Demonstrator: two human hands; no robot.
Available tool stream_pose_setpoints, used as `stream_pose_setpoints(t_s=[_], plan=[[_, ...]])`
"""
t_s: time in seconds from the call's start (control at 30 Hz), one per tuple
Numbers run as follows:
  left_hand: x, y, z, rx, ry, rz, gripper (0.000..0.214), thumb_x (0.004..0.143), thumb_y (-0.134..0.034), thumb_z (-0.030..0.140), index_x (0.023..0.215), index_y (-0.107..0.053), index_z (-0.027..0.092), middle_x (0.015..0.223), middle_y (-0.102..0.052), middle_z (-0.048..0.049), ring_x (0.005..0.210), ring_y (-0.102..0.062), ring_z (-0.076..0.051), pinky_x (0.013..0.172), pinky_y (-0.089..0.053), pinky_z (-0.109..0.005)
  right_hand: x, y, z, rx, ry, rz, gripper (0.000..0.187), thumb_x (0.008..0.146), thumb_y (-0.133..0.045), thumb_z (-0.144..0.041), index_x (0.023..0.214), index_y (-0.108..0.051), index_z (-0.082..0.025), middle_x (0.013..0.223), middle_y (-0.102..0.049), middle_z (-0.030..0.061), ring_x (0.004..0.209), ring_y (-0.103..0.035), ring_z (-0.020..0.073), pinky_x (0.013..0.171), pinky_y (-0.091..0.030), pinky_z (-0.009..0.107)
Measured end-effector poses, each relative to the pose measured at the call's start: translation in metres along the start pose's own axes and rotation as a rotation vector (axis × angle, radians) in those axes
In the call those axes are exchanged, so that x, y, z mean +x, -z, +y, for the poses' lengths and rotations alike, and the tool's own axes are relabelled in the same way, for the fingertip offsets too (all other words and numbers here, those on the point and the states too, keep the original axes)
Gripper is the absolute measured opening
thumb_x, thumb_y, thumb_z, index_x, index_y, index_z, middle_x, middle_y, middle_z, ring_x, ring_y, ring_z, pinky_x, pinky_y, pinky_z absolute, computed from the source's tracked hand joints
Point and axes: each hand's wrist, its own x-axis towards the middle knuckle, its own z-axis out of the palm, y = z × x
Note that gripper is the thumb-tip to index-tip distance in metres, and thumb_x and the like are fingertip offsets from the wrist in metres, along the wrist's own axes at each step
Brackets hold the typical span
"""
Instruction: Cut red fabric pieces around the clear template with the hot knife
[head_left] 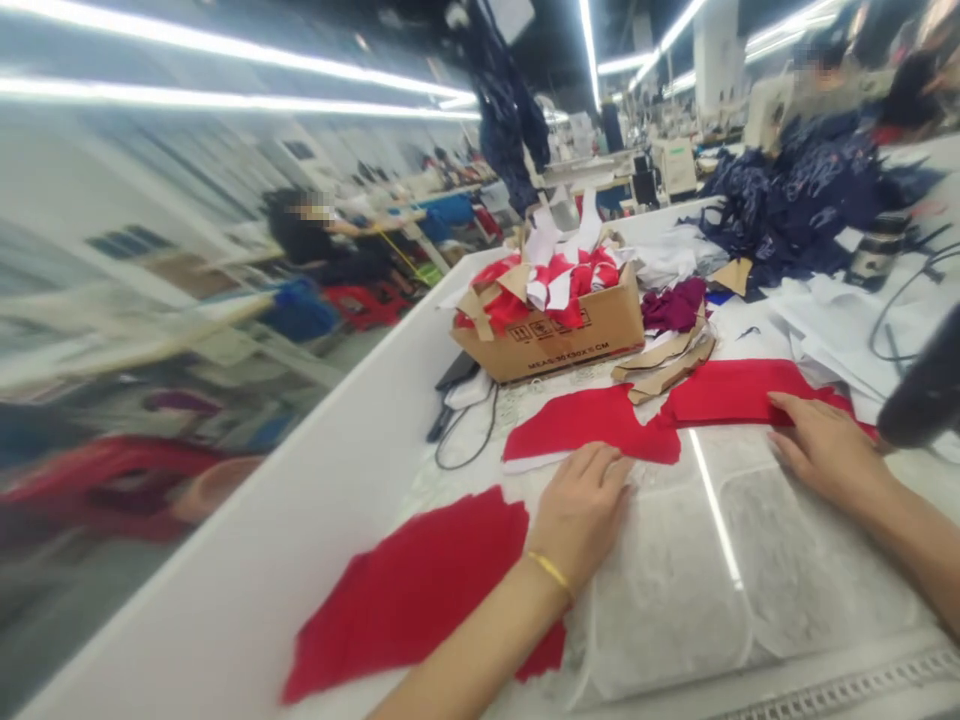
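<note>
My left hand (pixel 583 505), with a yellow band at the wrist, has its bent fingers together at the near edge of a red fabric piece (pixel 585 420) with a white layer under it. My right hand (pixel 829 450) rests on a longer red fabric piece (pixel 735 392); its fingers are stretched out and the thumb stands apart. The two red pieces meet or overlap between the hands. Beneath my left forearm lies a larger, darker red fabric piece (pixel 420 585), partly hidden by the arm.
Behind the pieces a cardboard box (pixel 555 345) overflows with red and white scraps. Torn cardboard strips (pixel 667 365), maroon cloth (pixel 675 305) and a navy fabric heap (pixel 795 210) lie beyond. A black machine part (pixel 926 385) juts in at right. A white table wall (pixel 247 540) runs along the left.
</note>
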Motion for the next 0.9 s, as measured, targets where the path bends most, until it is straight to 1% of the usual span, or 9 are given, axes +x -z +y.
stream_pose_setpoints(t_s=[0.1, 0.2, 0.3, 0.4, 0.47, 0.57, 0.67, 0.8, 0.9], plan=[[0.037, -0.029, 0.009, -0.032, -0.024, -0.036, 0.02, 0.095, -0.056, 0.016, 0.11, -0.067, 0.019, 0.105, -0.068, -0.0106, 0.103, -0.062, -0.027, 0.09, -0.054, -0.043, 0.0, 0.001, -0.002, 0.043, 0.012, 0.003, 0.046, 0.095, -0.047, -0.032, 0.135, -0.058, -0.013, 0.122, -0.071, 0.0171, 0.111, -0.067, 0.0323, 0.098, -0.052, 0.048], [0.063, -0.052, 0.01, -0.054, -0.017, -0.062, 0.019, 0.094, -0.058, 0.017, 0.11, -0.068, 0.02, 0.105, -0.067, -0.0107, 0.103, -0.061, -0.027, 0.088, -0.054, -0.042, -0.002, -0.003, -0.004, 0.056, 0.047, 0.013, 0.046, 0.094, -0.048, -0.03, 0.137, -0.057, -0.017, 0.124, -0.07, 0.0151, 0.114, -0.065, 0.0325, 0.101, -0.048, 0.049], [0.079, -0.065, 0.005, -0.072, 0.007, -0.059, 0.017, 0.096, -0.055, 0.017, 0.1, -0.071, 0.019, 0.1, -0.067, -0.0112, 0.1, -0.061, -0.027, 0.084, -0.052, -0.042, -0.004, -0.005, -0.006, 0.041, 0.057, 0.005, 0.048, 0.094, -0.046, -0.028, 0.14, -0.055, -0.018, 0.127, -0.069, 0.0151, 0.117, -0.062, 0.0328, 0.104, -0.045, 0.05], [0.087, -0.07, -0.003, -0.101, 0.028, -0.044, 0.026, 0.098, -0.05, 0.016, 0.085, -0.072, 0.02, 0.094, -0.068, -0.0091, 0.094, -0.06, -0.025, 0.082, -0.051, -0.039, -0.004, -0.005, -0.008, 0.035, 0.058, -0.023, 0.046, 0.095, -0.046, -0.027, 0.139, -0.056, -0.018, 0.128, -0.068, 0.0151, 0.12, -0.061, 0.0323, 0.106, -0.043, 0.05], [0.089, -0.071, -0.007, -0.128, 0.037, -0.029, 0.029, 0.099, -0.05, 0.015, 0.08, -0.072, 0.02, 0.091, -0.068, -0.008, 0.092, -0.06, -0.023, 0.081, -0.05, -0.037, -0.004, -0.003, -0.009, 0.04, 0.054, -0.037, 0.044, 0.094, -0.047, -0.026, 0.136, -0.058, -0.018, 0.129, -0.068, 0.0148, 0.12, -0.061, 0.032, 0.106, -0.043, 0.05], [0.089, -0.068, -0.009, -0.171, 0.051, 0.001, 0.027, 0.098, -0.051, 0.016, 0.081, -0.072, 0.02, 0.09, -0.068, -0.0068, 0.09, -0.059, -0.022, 0.079, -0.05, -0.036, -0.002, 0.001, -0.011, 0.052, 0.052, -0.026, 0.04, 0.094, -0.049, -0.025, 0.131, -0.062, -0.02, 0.13, -0.067, 0.0138, 0.12, -0.061, 0.0314, 0.105, -0.044, 0.049], [0.087, -0.061, -0.006, -0.209, 0.07, 0.044, 0.025, 0.099, -0.053, 0.021, 0.083, -0.072, 0.02, 0.089, -0.068, -0.0063, 0.087, -0.058, -0.022, 0.079, -0.05, -0.037, -0.002, 0.004, -0.013, 0.08, 0.102, -0.019, 0.038, 0.093, -0.051, -0.024, 0.128, -0.065, -0.024, 0.137, -0.064, 0.012, 0.122, -0.06, 0.0307, 0.105, -0.046, 0.052], [0.078, -0.041, 0.01, -0.263, 0.069, 0.088, 0.024, 0.099, -0.054, 0.025, 0.081, -0.069, 0.02, 0.088, -0.068, -0.0071, 0.088, -0.059, -0.023, 0.081, -0.05, -0.039, -0.002, 0.005, -0.017, 0.163, 0.233, -0.061, 0.036, 0.09, -0.057, -0.021, 0.122, -0.07, -0.031, 0.143, -0.061, 0.0071, 0.128, -0.057, 0.03, 0.108, -0.043, 0.056], [0.065, -0.018, 0.029, -0.317, 0.049, 0.103, 0.022, 0.099, -0.052, 0.024, 0.081, -0.066, 0.021, 0.088, -0.069, -0.007, 0.089, -0.06, -0.023, 0.082, -0.05, -0.038, -0.003, 0.003, -0.018, 0.232, 0.284, -0.054, 0.024, 0.092, -0.056, -0.021, 0.105, -0.076, -0.027, 0.133, -0.068, 0.0068, 0.124, -0.059, 0.0291, 0.106, -0.044, 0.055]])
